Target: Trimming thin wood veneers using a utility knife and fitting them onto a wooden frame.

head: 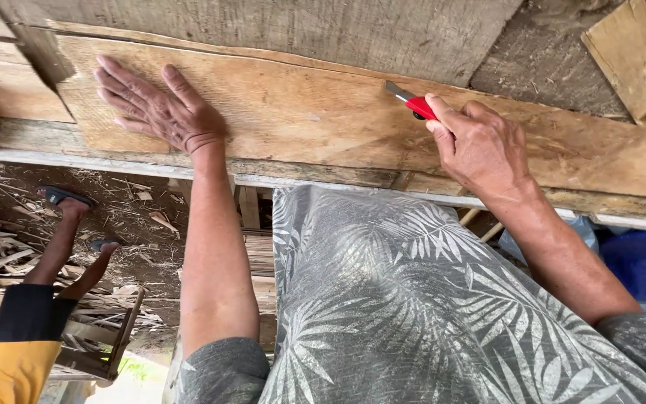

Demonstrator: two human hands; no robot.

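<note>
Now | right hand (480,146) fingers clasp red cutter (413,103) on plank (315,112) | left hand (160,108) fingers splayed flat on it

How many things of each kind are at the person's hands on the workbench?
Hands: 2, the left hand flat on the board, the right hand gripping the knife
Wooden board: 1
Red utility knife: 1
Total: 4

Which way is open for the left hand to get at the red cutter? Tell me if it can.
Probably yes. The left hand lies flat on the wooden board, and bare board runs between it and the red cutter, though the right hand grips it.
</note>
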